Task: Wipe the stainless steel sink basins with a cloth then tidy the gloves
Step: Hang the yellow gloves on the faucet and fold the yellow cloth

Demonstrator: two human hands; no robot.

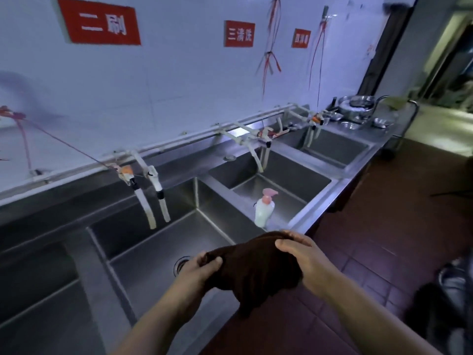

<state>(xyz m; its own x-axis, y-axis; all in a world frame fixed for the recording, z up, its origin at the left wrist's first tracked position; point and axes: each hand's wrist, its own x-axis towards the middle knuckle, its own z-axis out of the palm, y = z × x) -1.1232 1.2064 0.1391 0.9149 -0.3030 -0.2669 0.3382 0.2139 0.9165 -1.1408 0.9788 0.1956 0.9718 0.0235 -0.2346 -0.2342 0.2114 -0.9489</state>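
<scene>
Brown cloth (pixel 252 271): bunched between both hands, held in the air over the front rim of the nearest full basin (pixel 163 254), not yet touching steel.
Left hand (pixel 198 269): fingers and thumb pinch the cloth's left end.
Right hand (pixel 298 254): fingers curl over the right end from above, gripping it.
Handling: soft, limp and light by the look of its sag; it should fold to any shape. Best held as a wad in one palm so a flat face meets the slick steel.
Basins: four in view along the counter (pixel 340 180), the leftmost only partly seen.
Soap bottle (pixel 265 207): one, white with a pink pump, upright on the divider.
Red wall signs (pixel 98 21): three.
Gloves: none that I can make out.
</scene>
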